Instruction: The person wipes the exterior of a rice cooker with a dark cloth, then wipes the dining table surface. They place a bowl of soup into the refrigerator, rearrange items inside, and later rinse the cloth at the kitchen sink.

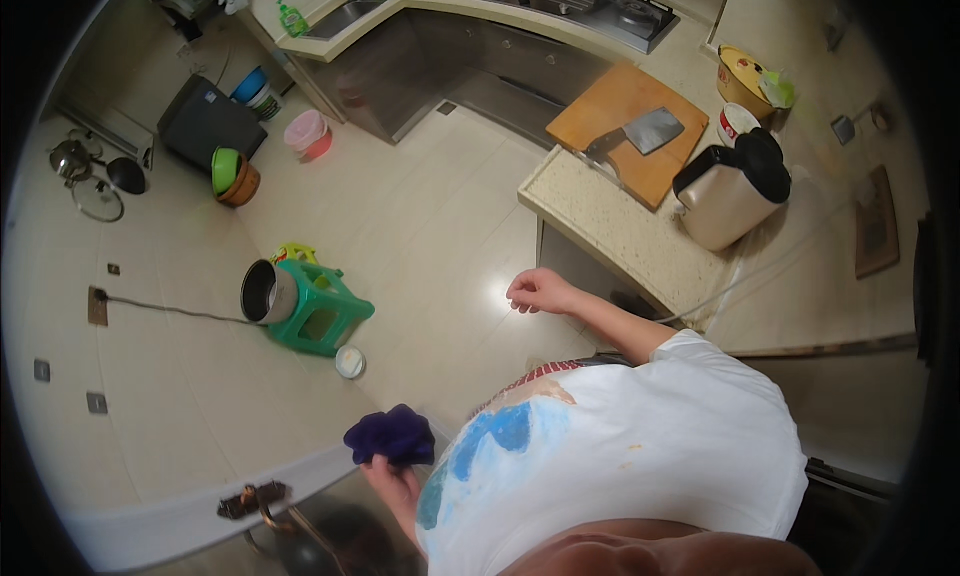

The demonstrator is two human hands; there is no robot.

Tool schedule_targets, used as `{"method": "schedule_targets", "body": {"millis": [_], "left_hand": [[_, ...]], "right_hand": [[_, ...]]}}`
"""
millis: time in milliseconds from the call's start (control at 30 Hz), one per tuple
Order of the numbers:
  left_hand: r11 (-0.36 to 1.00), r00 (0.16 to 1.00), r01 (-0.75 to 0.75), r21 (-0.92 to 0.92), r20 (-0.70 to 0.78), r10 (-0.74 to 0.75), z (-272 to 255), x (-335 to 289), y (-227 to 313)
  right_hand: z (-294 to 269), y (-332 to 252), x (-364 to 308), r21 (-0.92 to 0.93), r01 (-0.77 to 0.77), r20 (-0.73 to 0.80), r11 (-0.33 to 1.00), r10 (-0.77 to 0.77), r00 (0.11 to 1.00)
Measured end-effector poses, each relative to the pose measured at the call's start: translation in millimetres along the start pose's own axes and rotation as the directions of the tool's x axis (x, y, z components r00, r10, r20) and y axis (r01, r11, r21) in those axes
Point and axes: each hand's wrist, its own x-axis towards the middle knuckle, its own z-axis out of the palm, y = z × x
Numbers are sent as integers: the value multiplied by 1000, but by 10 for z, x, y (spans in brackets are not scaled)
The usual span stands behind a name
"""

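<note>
A bunched dark purple cloth [392,436] is gripped in my left hand [393,481], held out low beside my body near a door handle [262,501]. The cloth covers most of those fingertips. My right hand [541,290] hangs in the air above the floor, its fingers curled in loosely with nothing visible in them. Closest to that hand is the speckled counter [625,231]. On the counter a cleaver [652,132] lies flat on a wooden cutting board [680,166].
An electric kettle [735,198] and a yellow pot [742,81] stand on the counter at right. At left, a green stool [325,311] bears a grey pot [272,294], with a round white container [350,362] beside it. A pink bucket [308,134] is farther back.
</note>
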Motion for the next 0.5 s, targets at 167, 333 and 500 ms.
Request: {"method": "schedule_targets", "body": {"millis": [167,333,500], "left_hand": [[999,996,32,-40,79,-29,329,905,42],[984,960,179,27,216,-180,533,2024,118],[944,920,314,-100,280,-276,919,3344,342]], "right_hand": [[-415,-306,462,69,15,-127,998,-6,992],[-628,-404,986,243,40,-289,969,33,957],[-632,-667,1515,288,-44,-395,957,160,904]]}}
